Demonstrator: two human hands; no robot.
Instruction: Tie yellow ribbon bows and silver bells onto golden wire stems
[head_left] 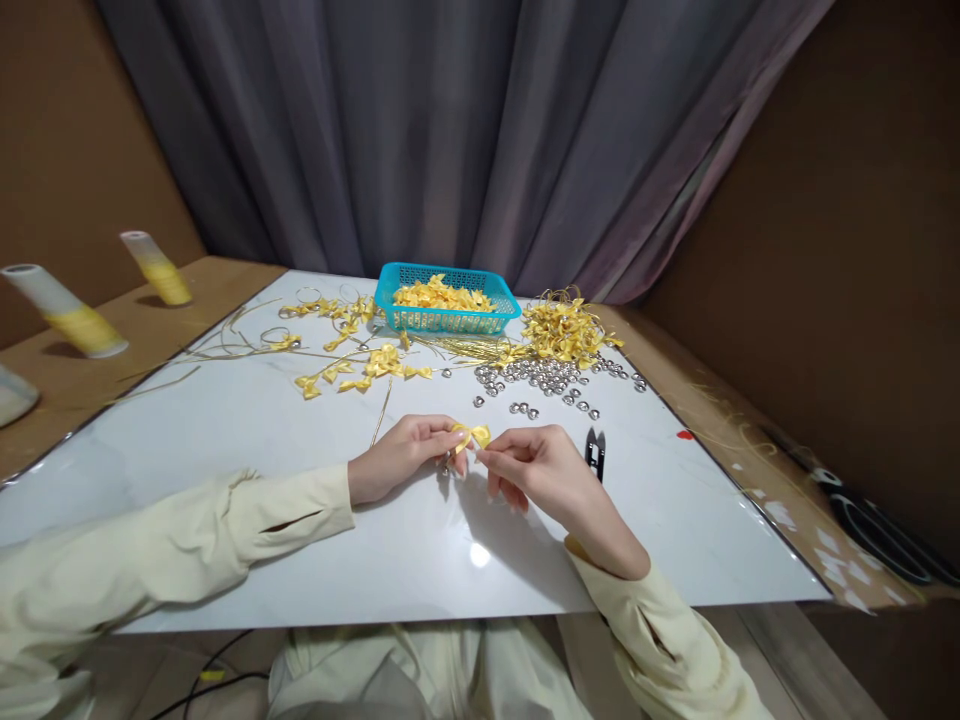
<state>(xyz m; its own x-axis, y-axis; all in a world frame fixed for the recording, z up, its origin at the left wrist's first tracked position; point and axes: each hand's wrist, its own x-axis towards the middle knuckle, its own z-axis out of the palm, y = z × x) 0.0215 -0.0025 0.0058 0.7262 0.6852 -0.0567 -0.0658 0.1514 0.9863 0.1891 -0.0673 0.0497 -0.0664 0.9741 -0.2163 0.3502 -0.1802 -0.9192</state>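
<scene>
A small yellow ribbon bow (pixel 474 436) is between my two hands, above the front middle of the white tabletop (pixel 300 570). My left hand (pixel 412 450) pinches the bow from the left with thumb and fingers. From the other side, the closed fingertips of my right hand (pixel 536 470) meet the bow's right edge. Something small and shiny hangs under the left fingers, too small to make out. Just right of my right hand lie black thread snips (pixel 595 455). Silver heart-shaped pieces (pixel 544 377) are scattered beyond the hands.
A blue basket (pixel 448 320) of yellow bows stands at the back. Right of it is a heap of bows with gold cord (pixel 566 330); loose bows (pixel 382 362) lie to the left. Thread spools (pixel 82 325) stand at far left, black scissors (pixel 870 530) at far right.
</scene>
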